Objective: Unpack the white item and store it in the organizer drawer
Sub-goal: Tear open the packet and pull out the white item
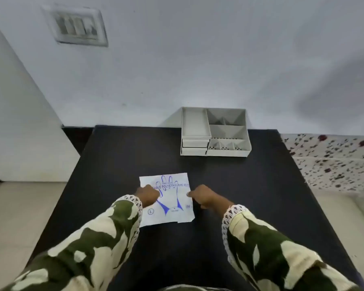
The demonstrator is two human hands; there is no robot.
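A flat white packet (pixel 170 203) with a blue glove outline printed on it lies in the middle of the black table (pixel 118 164). My left hand (pixel 147 195) rests on the packet's left side, fingers curled. My right hand (pixel 202 196) touches the packet's right edge with its fingertips, fingers bent. Whether either hand pinches the packet cannot be told. A white desk organizer (pixel 215 132) stands at the table's far edge by the wall, with two shut drawers (pixel 194 147) at its front left and several open compartments on top.
The wall rises just behind the organizer. A bed with a flowered sheet (pixel 334 160) borders the table on the right. Tiled floor (pixel 15 206) lies to the left. Bare black tabletop lies between packet and organizer.
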